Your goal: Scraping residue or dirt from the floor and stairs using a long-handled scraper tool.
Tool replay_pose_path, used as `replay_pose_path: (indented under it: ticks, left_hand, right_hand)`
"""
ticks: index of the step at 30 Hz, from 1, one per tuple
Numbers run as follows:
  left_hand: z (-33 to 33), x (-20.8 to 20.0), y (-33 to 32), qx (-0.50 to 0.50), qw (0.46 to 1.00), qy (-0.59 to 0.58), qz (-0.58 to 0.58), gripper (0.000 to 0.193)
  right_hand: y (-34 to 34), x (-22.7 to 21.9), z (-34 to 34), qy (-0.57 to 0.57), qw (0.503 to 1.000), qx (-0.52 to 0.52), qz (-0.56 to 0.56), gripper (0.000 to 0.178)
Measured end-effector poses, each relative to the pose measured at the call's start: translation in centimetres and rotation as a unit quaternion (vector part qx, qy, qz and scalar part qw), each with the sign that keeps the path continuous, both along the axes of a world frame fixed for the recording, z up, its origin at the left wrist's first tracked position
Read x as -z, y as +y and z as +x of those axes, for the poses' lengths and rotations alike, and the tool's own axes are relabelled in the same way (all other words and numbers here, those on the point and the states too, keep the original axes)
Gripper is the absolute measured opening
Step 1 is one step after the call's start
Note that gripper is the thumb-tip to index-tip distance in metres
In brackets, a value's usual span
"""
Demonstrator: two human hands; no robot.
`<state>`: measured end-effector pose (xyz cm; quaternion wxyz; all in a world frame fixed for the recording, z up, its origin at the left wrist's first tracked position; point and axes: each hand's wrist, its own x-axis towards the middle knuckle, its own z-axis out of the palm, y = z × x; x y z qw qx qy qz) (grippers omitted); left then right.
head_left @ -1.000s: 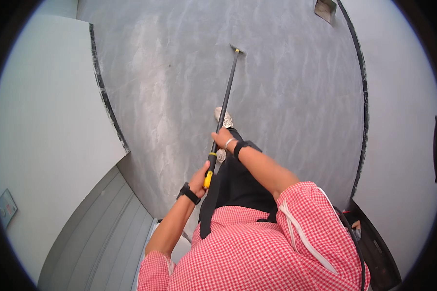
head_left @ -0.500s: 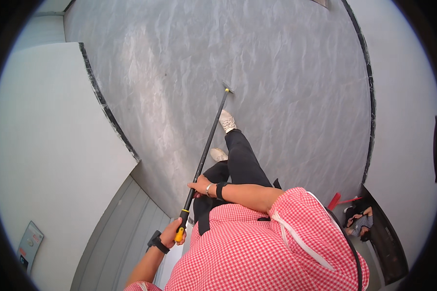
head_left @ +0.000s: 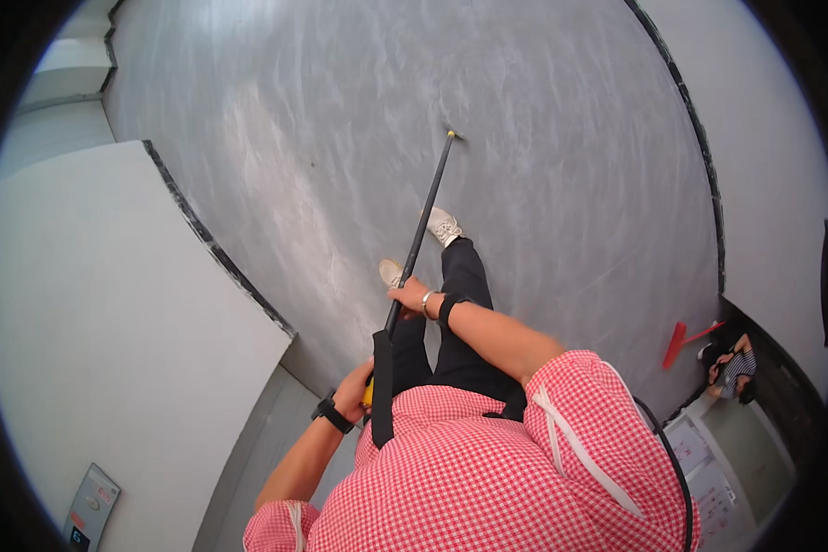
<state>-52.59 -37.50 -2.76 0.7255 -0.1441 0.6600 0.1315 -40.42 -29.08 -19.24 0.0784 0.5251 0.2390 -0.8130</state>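
The right hand (head_left: 411, 297) is closed around the dark pole (head_left: 439, 175); the left hand (head_left: 351, 393), partly hidden, holds its yellow end (head_left: 369, 392), nearer the body. The long axis points forward from the hands — slightly rightward — toward the small head (head_left: 452, 135) at the grey floor (head_left: 570, 184).

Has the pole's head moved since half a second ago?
Yes, forward: the pole's head was short of the dark floor spot; now it is farther out.

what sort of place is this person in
Probably an indoor hallway or lobby: a broad grey marbled floor lies between pale walls with dark skirting along their bottom edges.
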Motion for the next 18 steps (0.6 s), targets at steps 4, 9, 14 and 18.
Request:
replay_pose_path:
  ticks: [4,9,14,18]
  left_hand:
    - [-6.1,-3.2,-3.2,0.061,0.99,-0.119,-0.038,0.04]
    - [-9.0,-4.4,-4.6,0.083,0.988,-0.108,-0.074,0.041]
    - [-8.3,0.3,-3.9,0.093,0.992,-0.076,-0.049,0.04]
    - [-6.0,4.8,1.4,0.084,0.99,-0.113,0.005,0.033]
  right_hand:
    - [-4.8,-2.1,-4.4,0.04,0.997,0.047,-0.046,0.052]
    - [-7.6,-5.5,-7.3,0.009,0.99,0.131,-0.043,0.05]
    - [-5.8,-2.4,-6.9,-0.05,0.987,0.154,0.011,0.038]
    - [-2.4,-0.6,-5.0,-0.111,0.961,0.233,0.094,0.025]
